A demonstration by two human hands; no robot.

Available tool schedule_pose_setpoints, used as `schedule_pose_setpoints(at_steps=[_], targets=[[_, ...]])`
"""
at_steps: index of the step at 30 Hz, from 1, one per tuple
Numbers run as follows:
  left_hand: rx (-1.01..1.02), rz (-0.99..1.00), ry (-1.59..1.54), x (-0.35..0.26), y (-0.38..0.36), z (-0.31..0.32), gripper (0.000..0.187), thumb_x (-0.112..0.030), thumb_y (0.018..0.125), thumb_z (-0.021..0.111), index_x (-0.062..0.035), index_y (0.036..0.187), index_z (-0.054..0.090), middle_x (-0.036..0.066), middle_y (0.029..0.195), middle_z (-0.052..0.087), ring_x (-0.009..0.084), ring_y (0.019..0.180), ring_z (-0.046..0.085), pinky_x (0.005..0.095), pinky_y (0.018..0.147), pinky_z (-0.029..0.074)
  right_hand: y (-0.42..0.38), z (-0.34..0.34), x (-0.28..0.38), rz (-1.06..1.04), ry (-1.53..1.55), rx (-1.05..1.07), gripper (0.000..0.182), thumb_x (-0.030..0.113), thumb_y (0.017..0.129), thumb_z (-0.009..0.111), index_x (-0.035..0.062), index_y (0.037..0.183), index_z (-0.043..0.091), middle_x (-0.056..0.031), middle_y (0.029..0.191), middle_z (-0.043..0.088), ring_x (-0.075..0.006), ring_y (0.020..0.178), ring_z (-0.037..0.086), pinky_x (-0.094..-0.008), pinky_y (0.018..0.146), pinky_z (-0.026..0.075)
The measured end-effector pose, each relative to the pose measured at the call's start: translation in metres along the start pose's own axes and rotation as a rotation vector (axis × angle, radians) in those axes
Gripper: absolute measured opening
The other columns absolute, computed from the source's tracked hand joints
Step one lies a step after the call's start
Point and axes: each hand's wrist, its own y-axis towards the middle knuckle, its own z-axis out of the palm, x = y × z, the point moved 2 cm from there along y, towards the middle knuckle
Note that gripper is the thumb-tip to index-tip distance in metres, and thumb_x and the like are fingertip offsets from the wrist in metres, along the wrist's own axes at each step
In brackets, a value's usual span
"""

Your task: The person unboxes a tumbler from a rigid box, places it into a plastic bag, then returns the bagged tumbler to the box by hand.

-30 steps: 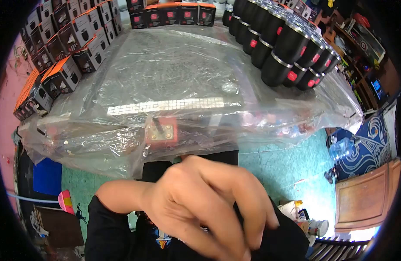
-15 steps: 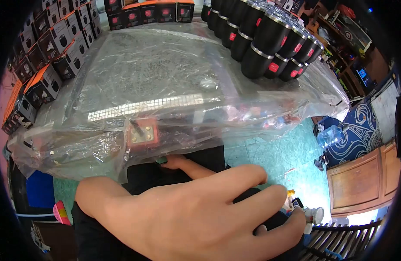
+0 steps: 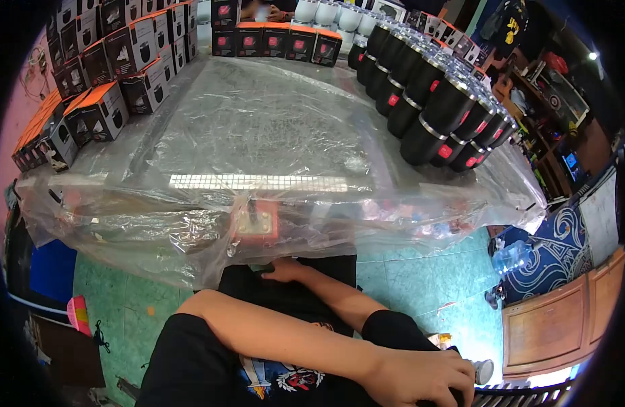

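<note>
My left arm crosses in front of my body, and my left hand [image 3: 421, 380] is at the lower right. Its fingers are bent and somewhat apart, with the tips partly hidden. Just beyond them is a jar-like thing with a pale round lid [image 3: 484, 372]. My right hand [image 3: 285, 270] lies low over my dark-clothed lap, just under the table's front edge. Its fingers are closed around a small thing I cannot make out. The plastic-covered table [image 3: 258, 115] stands in front of me, with a red-framed plate [image 3: 257, 222] showing through the hanging plastic.
Black tumblers [image 3: 421, 139] stand stacked at the table's right. Orange-and-black boxes [image 3: 102, 112] line the left side, and more boxes [image 3: 261, 41] stand at the back. White tumblers [image 3: 326, 13] are behind them. A clear water jug [image 3: 512, 258] is on the floor at right.
My left hand has moved down and right, away from the camera, and its fingers have bent more. My right hand stays by the table edge. The view has tilted up, showing more of the table's back.
</note>
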Motion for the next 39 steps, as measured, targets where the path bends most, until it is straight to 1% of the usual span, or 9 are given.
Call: schedule_pose_setpoints(at_steps=[7,9,10,11,16,19,25,29,39], targets=[[-0.039,0.120,-0.281,-0.035,0.014,0.009,0.028,-0.032,0.100,0.069,-0.0052,0.095,0.076,0.007,0.102,0.075,0.0303,0.105,0.067,0.0454,0.094,0.049,-0.059,-0.060,-0.029,-0.099,-0.060,0.231,0.065,0.040,0.100,0.070,0.0060,0.152,0.051,-0.0269,0.148,0.059,-0.0427,0.137,0.057,-0.0477,0.115,0.046],[0.116,0.078,-0.140,-0.033,0.001,-0.008,0.031,-0.028,0.105,0.063,-0.0035,0.120,0.074,0.015,0.125,0.072,0.0337,0.124,0.064,0.0466,0.107,0.046,-0.081,-0.077,-0.027,-0.057,-0.083,0.195,0.065,0.041,0.100,0.069,0.0116,0.154,0.047,-0.0241,0.145,0.062,-0.0424,0.133,0.060,-0.0496,0.112,0.048],[-0.004,0.165,-0.036,-0.014,-0.019,-0.006,0.011,-0.018,0.098,0.066,-0.0070,0.102,0.066,0.010,0.114,0.068,0.0315,0.117,0.063,0.0443,0.098,0.050,-0.092,-0.084,-0.024,-0.035,-0.101,0.110,0.062,0.040,0.099,0.071,0.0122,0.152,0.052,-0.0227,0.145,0.062,-0.0425,0.133,0.060,-0.0491,0.112,0.048],[-0.015,-0.071,-0.249,-0.009,-0.048,-0.019,0.024,-0.022,0.106,0.061,-0.0048,0.115,0.075,0.016,0.136,0.065,0.0378,0.138,0.054,0.0506,0.117,0.040,-0.101,-0.084,-0.026,-0.032,-0.106,0.103,0.062,0.040,0.099,0.071,0.0122,0.152,0.052,-0.0227,0.145,0.062,-0.0425,0.133,0.060,-0.0491,0.112,0.048],[-0.391,-0.949,-0.262,-0.008,-0.197,-0.078,0.027,-0.015,0.109,0.055,-0.0016,0.094,0.071,0.014,0.105,0.074,0.0244,0.107,0.070,0.0400,0.101,0.053,-0.141,-0.085,-0.035,-0.117,-0.138,-0.404,0.052,0.042,0.093,0.077,0.0099,0.133,0.070,-0.0218,0.142,0.064,-0.0430,0.128,0.062,-0.0509,0.111,0.047],[-0.296,-1.191,0.317,-0.017,-0.269,-0.106,0.040,0.005,0.095,0.053,-0.0037,0.134,0.053,0.010,0.108,0.073,0.0202,0.103,0.070,0.0355,0.098,0.054,-0.149,-0.083,-0.050,-0.117,-0.204,-0.710,0.054,0.044,0.089,0.080,0.0088,0.130,0.071,-0.0207,0.134,0.069,-0.0424,0.124,0.064,-0.0518,0.111,0.047],[-0.298,-1.729,0.687,0.052,-0.394,-0.138,0.041,-0.031,0.100,0.070,-0.0044,0.130,0.067,0.017,0.129,0.071,0.0355,0.121,0.067,0.0460,0.105,0.052,-0.108,-0.091,-0.043,0.181,-0.313,-0.415,0.048,0.038,0.093,0.074,0.0180,0.136,0.071,-0.0181,0.133,0.070,-0.0414,0.122,0.065,-0.0537,0.107,0.050],[-0.206,-1.371,0.860,0.110,-0.476,-0.158,0.057,-0.045,0.099,0.072,-0.0053,0.138,0.064,0.020,0.138,0.068,0.0393,0.133,0.060,0.0502,0.114,0.045,-0.045,-0.046,-0.055,-0.430,-0.179,-0.280,0.039,0.026,0.101,0.062,0.0096,0.135,0.069,-0.0177,0.135,0.070,-0.0415,0.126,0.063,-0.0510,0.112,0.049],[-0.244,-1.423,0.779,0.118,-0.501,-0.293,0.060,-0.049,0.100,0.069,-0.0060,0.141,0.062,0.020,0.142,0.065,0.0391,0.136,0.058,0.0501,0.115,0.044,0.047,-0.149,-0.030,-0.366,-0.129,-0.230,0.038,0.027,0.101,0.062,0.0083,0.133,0.070,-0.0193,0.134,0.070,-0.0420,0.124,0.064,-0.0509,0.110,0.050]])
